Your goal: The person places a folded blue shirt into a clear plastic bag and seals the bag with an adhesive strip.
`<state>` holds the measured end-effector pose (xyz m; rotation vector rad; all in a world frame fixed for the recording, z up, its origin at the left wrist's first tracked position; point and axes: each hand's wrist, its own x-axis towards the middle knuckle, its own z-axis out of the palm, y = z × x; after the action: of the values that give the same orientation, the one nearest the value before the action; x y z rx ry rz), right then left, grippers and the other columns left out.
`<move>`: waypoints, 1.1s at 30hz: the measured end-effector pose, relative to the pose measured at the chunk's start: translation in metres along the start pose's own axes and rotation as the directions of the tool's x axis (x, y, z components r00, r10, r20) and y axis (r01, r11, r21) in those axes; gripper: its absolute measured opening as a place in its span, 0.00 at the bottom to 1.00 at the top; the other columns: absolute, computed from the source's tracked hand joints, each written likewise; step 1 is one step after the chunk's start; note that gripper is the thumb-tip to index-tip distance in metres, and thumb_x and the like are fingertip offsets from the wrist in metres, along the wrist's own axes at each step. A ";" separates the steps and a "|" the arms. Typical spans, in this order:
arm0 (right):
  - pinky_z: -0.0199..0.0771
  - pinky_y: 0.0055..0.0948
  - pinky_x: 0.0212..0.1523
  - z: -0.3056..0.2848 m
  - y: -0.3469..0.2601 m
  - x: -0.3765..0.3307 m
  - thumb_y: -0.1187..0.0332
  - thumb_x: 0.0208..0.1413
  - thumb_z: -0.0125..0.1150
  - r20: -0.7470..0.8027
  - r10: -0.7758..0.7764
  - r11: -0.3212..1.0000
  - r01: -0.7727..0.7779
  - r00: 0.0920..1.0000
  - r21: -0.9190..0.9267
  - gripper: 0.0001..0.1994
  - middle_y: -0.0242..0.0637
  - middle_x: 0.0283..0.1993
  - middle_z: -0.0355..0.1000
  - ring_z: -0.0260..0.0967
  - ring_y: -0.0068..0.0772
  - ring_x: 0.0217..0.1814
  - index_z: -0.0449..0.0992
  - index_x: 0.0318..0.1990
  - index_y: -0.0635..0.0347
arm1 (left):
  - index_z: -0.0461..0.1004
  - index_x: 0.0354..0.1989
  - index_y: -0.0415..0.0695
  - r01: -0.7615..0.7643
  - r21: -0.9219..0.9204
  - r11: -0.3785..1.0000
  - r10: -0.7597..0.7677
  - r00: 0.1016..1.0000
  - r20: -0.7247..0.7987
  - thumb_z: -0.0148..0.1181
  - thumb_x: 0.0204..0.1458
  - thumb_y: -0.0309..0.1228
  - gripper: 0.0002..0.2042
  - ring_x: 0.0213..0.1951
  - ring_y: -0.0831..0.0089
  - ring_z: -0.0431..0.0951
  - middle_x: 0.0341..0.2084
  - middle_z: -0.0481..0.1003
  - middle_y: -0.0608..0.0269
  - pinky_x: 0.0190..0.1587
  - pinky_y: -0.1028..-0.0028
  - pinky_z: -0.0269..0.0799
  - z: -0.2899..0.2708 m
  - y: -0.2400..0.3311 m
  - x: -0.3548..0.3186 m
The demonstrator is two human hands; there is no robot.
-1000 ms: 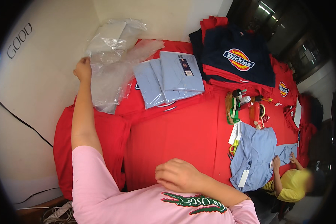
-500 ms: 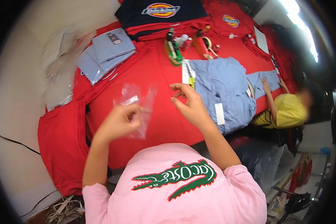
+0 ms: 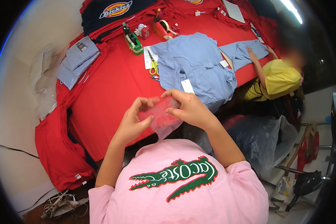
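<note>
Both of my hands hold one clear plastic bag (image 3: 163,121) above the near edge of the red-covered table (image 3: 112,89). My left hand (image 3: 136,118) pinches its left side and my right hand (image 3: 186,108) grips its upper right edge. The bag hangs crumpled between them. Just beyond my right hand lies an unfolded light blue shirt (image 3: 194,67) with a white tag.
Folded light blue shirts (image 3: 78,59) and a heap of clear bags (image 3: 44,86) lie at the far left. Yellow-handled scissors (image 3: 153,68), a green tape dispenser (image 3: 132,39) and a red one (image 3: 164,28) are farther off. A person in yellow (image 3: 278,78) reaches onto the table at right.
My left hand came back from the bag heap at the far left with one bag. Both hands now hold it closer to my chest, more crumpled.
</note>
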<state>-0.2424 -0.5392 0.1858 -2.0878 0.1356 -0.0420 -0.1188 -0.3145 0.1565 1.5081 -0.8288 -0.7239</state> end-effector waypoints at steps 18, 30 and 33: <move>0.79 0.55 0.42 -0.044 0.062 -0.113 0.74 0.52 0.68 -0.088 -0.179 0.906 0.129 0.980 -0.403 0.04 0.53 0.31 0.79 0.78 0.62 0.38 0.80 0.30 0.66 | 0.80 0.68 0.42 -0.136 -0.090 0.987 0.150 0.973 0.173 0.65 0.68 0.33 0.21 0.78 0.57 0.64 0.68 0.77 0.57 0.78 0.56 0.59 0.177 0.014 0.039; 0.79 0.54 0.45 -0.047 0.062 -0.132 0.73 0.55 0.70 0.015 -0.039 0.943 0.041 0.999 -0.331 0.05 0.52 0.35 0.82 0.80 0.60 0.41 0.85 0.36 0.65 | 0.80 0.68 0.39 -0.031 -0.201 0.979 0.079 0.968 0.236 0.56 0.70 0.30 0.20 0.80 0.57 0.60 0.69 0.78 0.58 0.79 0.56 0.56 0.187 0.004 0.029; 0.79 0.54 0.44 -0.044 0.060 -0.131 0.73 0.54 0.70 -0.019 -0.062 0.960 0.055 0.998 -0.276 0.05 0.52 0.35 0.81 0.79 0.60 0.41 0.83 0.35 0.65 | 0.80 0.67 0.39 -0.038 -0.184 0.982 0.078 0.974 0.213 0.58 0.70 0.31 0.20 0.79 0.57 0.61 0.68 0.78 0.58 0.78 0.56 0.57 0.188 0.005 0.028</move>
<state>-0.3809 -0.5918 0.1587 -2.3701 0.1004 -0.0918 -0.2595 -0.4418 0.1438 1.2527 -0.9433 -0.9083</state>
